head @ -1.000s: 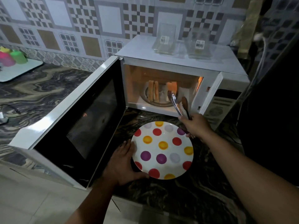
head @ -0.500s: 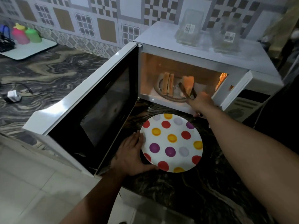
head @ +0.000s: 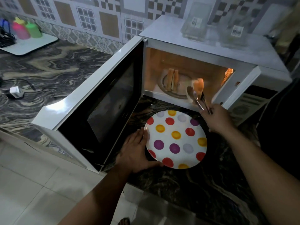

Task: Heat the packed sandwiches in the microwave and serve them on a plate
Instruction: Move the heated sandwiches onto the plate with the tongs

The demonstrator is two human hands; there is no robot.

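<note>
The white microwave stands open and lit, its door swung out to the left. A sandwich stands on the glass turntable inside. My right hand grips metal tongs that pinch a second sandwich half, lifted at the cavity's front right. On the counter in front lies a white plate with coloured dots, bare. My left hand holds the plate's left rim, thumb along its near edge.
Two clear plastic sandwich packs sit on top of the microwave. A white adapter with a black cable lies on the marbled counter at left. Pink and green bottles stand on a white board far left.
My right hand reached the tongs into the microwave, closed them on the right sandwich half, and has drawn it up and toward the opening. The left hand stayed on the plate.
</note>
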